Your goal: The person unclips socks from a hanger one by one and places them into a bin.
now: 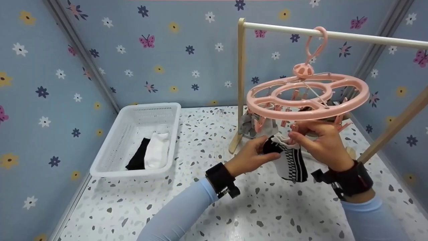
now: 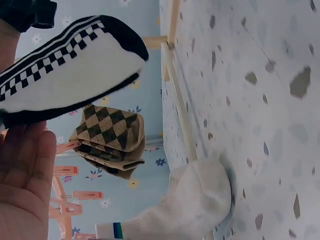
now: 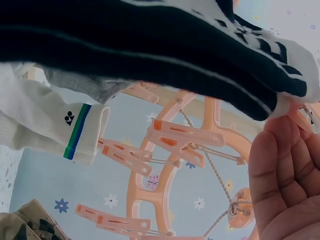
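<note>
A white sock (image 1: 287,164) with black edges and a checkered stripe hangs below the pink round drying hanger (image 1: 361,93). My left hand (image 1: 252,155) holds its cuff on the left side, thumb in front and fingers behind. With thumb and fingers, my right hand (image 1: 321,144) pinches a pink clothes peg (image 1: 293,129) at the sock's opening. The left wrist view shows the sock (image 2: 65,75) stretching out above the left palm (image 2: 25,185). In the right wrist view, the right fingers (image 3: 285,165) sit at the sock's cuff, and the peg is mostly hidden.
Other socks hang from the hanger: a white sock with a green and blue band (image 3: 50,120), a grey one (image 3: 90,85) and a brown diamond-patterned one (image 2: 110,130). A rack with a white bar (image 1: 274,27) carries the hanger. At left, a white basket (image 1: 177,134) contains black and white socks.
</note>
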`<state>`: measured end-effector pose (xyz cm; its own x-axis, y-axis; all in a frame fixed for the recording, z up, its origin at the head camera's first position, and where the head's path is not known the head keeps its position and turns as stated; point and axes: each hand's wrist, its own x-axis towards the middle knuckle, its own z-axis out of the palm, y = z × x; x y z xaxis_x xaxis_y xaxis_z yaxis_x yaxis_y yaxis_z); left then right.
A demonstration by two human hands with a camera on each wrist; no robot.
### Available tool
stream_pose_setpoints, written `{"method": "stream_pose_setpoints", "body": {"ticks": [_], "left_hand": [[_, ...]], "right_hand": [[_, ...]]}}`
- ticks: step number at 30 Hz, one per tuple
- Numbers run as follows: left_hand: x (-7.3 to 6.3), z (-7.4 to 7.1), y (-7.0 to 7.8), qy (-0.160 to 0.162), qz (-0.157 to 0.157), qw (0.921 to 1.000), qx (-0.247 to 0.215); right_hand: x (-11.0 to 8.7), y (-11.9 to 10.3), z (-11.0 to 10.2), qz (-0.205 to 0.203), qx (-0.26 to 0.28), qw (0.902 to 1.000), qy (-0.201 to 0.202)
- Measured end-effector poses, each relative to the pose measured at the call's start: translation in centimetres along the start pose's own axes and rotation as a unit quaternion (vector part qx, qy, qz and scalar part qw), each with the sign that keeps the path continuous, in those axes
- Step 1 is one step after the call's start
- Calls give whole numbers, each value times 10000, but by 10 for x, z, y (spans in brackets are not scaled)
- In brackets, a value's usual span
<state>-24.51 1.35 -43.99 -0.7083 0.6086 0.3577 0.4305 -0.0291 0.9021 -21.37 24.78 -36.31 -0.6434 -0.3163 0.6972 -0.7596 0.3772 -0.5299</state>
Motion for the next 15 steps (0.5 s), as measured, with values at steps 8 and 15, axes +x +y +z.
{"method": "stream_pose_setpoints", "body": {"ticks": [8, 15], "left_hand": [[5, 5, 2, 504, 209, 9982, -253], [5, 5, 1, 519, 366, 9980, -36]], "right_hand": [[1, 0, 0, 17, 24, 10000, -19], [0, 1, 2, -59, 94, 9999, 45]]}}
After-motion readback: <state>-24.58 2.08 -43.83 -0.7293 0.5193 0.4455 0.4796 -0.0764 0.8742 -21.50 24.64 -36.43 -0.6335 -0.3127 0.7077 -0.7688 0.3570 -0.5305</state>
